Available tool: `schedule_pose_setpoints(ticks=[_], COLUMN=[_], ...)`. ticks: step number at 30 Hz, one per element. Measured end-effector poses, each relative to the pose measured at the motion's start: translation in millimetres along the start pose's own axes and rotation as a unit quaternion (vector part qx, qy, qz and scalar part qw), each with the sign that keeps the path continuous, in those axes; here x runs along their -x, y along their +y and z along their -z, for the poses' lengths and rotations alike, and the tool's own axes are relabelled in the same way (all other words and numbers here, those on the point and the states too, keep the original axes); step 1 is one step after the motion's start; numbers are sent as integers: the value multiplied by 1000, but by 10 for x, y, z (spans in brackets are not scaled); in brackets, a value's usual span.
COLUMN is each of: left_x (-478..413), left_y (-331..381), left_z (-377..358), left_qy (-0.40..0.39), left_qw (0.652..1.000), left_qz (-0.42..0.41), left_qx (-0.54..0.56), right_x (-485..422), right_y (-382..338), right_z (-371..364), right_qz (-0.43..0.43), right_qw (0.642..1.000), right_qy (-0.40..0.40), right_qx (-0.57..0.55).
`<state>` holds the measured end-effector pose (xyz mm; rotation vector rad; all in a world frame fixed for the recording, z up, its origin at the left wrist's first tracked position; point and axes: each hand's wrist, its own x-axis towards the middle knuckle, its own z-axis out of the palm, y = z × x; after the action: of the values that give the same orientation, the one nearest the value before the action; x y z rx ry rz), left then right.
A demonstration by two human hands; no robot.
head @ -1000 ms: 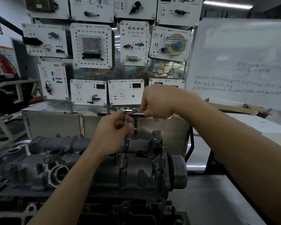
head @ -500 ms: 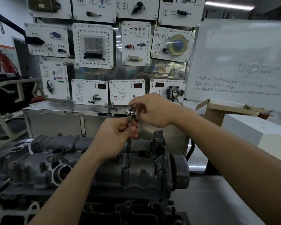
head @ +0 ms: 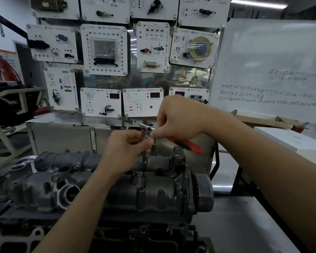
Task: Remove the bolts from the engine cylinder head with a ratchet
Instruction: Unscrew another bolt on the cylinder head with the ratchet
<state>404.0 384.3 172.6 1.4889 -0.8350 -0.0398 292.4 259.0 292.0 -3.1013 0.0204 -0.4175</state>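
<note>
Red ratchet (head: 185, 143): right hand (head: 179, 117) grips, left hand (head: 126, 150) pinches.

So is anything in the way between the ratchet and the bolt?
Nothing visible. The ratchet shaft runs straight down to the bolt. The left hand only grips that shaft.

Dim overhead light, wide-angle edge distortion

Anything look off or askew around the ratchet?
Nothing stands out. The red-handled chrome ratchet sits on its upright steel extension bar over the grey metal cylinder head; left hand holds the bar, right hand the handle.
</note>
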Motion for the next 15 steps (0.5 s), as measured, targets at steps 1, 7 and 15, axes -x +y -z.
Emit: schedule_pose_setpoints(ticks=[1, 7, 15], left_x=[6, 22, 74], left_y=[4, 23, 10], left_z=[1, -31, -13], left_qy=[-15, -76, -96], left_qw=[1000, 994, 995], left_qz=[-1, -48, -33], left_qx=[6, -64, -1], right_x=[-14, -111, -206], right_y=[34, 183, 196], right_z=[-16, -287, -424], right_qz=[-14, -35, 30], right_qw=[999, 996, 998], right_qy=[10, 25, 2], right_qx=[29, 82, -51])
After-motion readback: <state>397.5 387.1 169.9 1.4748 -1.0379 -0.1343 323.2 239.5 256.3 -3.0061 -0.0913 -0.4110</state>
